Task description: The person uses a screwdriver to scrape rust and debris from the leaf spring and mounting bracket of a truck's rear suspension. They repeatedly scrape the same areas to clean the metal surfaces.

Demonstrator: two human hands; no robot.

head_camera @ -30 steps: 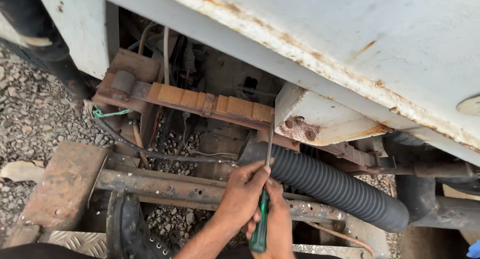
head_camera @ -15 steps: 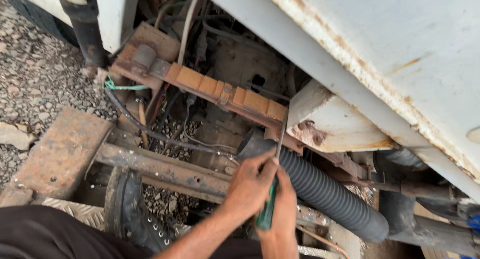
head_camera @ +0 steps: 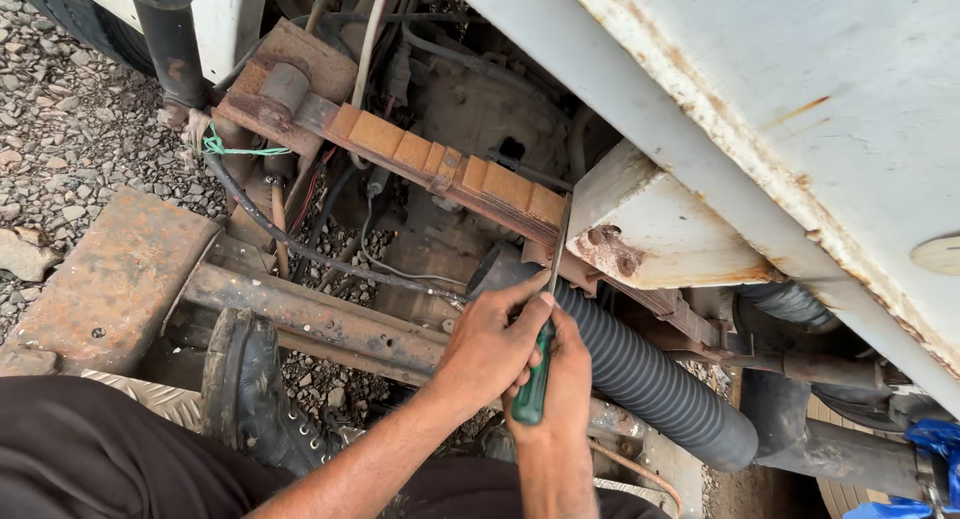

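A long screwdriver (head_camera: 535, 374) with a green handle points up toward the rusty underside of a vehicle; its thin shaft reaches the bracket beside the orange leaf spring (head_camera: 440, 164). My right hand (head_camera: 562, 379) wraps the handle from below. My left hand (head_camera: 490, 344) rests over the upper handle, fingers curled round it. Both hands sit against the black ribbed hose (head_camera: 650, 379), which runs down to the right.
A white rusted body panel (head_camera: 780, 109) overhangs at the right. A rusty steel plate (head_camera: 110, 279) and crossbar (head_camera: 320, 319) lie left. My black boot (head_camera: 250, 389) stands below the bar. Gravel covers the ground at far left. Black cables hang near the spring.
The view has shifted closer and to the right. Both hands stay on the screwdriver, which sits slightly higher against the bracket than a second ago.
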